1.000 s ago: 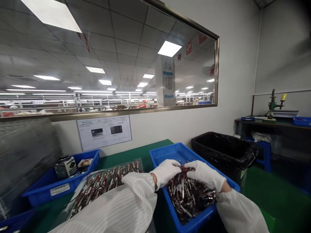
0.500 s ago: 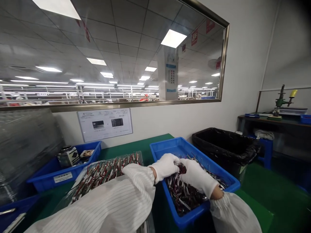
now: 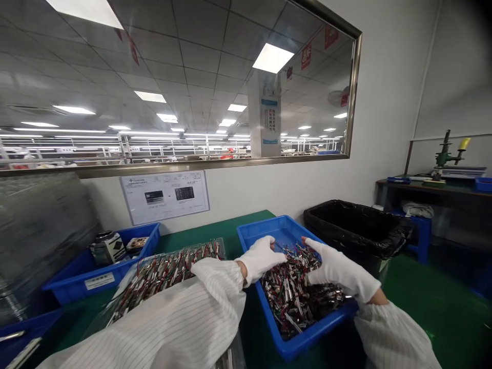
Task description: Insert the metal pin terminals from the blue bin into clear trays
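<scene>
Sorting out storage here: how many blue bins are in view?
3, maybe more hidden: one under both gloved hands, one left by the wall, one at the bottom-left corner.

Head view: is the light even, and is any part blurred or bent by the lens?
Head view: ceiling panels light it evenly; the gloved left hand, right hand and blue bin are sharp; window frame and walls lean from wide-angle distortion; corners darken.

We see our white-gloved left hand (image 3: 261, 258) and right hand (image 3: 340, 271) with white pinstriped sleeves (image 3: 184, 323) over a blue bin (image 3: 269, 230) of silver, red and green wired parts (image 3: 295, 292), on a green counter (image 3: 226, 230) beside a black-lined trash bin (image 3: 357, 225).
</scene>
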Available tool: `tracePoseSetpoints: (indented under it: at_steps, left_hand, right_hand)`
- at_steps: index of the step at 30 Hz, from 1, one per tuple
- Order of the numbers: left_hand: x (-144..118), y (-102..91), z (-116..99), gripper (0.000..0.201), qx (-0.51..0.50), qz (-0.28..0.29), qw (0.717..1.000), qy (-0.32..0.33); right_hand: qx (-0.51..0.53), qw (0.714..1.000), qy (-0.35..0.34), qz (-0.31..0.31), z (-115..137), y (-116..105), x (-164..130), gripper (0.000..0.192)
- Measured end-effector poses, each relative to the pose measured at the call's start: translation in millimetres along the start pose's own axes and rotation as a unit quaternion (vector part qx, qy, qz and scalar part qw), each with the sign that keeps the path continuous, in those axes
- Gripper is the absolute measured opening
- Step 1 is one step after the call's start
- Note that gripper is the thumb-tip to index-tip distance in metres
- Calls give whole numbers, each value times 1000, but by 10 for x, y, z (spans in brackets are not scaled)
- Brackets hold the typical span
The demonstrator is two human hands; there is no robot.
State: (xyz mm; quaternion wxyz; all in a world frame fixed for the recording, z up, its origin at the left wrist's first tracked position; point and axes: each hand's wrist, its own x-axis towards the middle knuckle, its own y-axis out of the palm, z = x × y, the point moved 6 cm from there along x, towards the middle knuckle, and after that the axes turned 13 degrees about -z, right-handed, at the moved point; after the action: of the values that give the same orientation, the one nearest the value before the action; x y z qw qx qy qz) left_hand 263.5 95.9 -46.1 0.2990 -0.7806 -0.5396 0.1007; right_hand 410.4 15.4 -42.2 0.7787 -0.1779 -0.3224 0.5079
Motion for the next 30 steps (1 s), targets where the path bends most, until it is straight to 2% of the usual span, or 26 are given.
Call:
tracePoseSetpoints:
  at_steps: [1,3,5,6,8,10,12,15,17,20,22,25,27,30]
  left_hand:
    - [-6,-3,15,67,-4,8,1000,-15]
    - [-52,51,9,71,-22,72,997,-29]
    - [-103,109,-42,56,-45,129,991,-7]
    - [-114,122,-70,44,-53,136,989,11]
    - [-98,105,-116,25,-59,103,992,43]
    - [-76,86,-153,19,-67,69,994,57]
    - [-72,80,-212,21,-86,56,992,73]
    - [-107,80,-315,25,-131,65,984,98]
    - [-140,84,-360,25,-146,82,980,106]
    - [-158,80,-403,18,-158,104,975,113]
    - [-123,35,-428,21,-189,88,971,114]
    - [-17,-76,-407,30,-239,12,967,86]
    - [34,-116,-364,41,-249,-18,966,64]
    - [38,-108,-306,57,-257,4,965,49]
  right_hand:
    - [-32,999,14,2,-21,3,1,93]
    - [-82,996,5,25,10,100,4,101]
    - [-76,995,-39,49,136,267,0,100]
    - [-57,995,-62,49,218,340,-5,95]
    - [-23,995,-82,41,351,437,-21,70]
    - [5,995,-94,39,446,463,-45,44]
    - [59,993,-93,31,489,421,-59,32]
    - [108,992,-68,18,454,360,-44,33]
    - [86,995,-50,20,407,373,-26,32]
    - [53,998,-25,-1,361,379,-7,15]
    - [45,999,-18,-20,359,354,-8,9]
    - [52,998,-19,-34,361,313,-17,8]
    - [61,997,-18,-39,348,296,-16,10]
    - [71,997,-18,-37,325,290,-9,9]
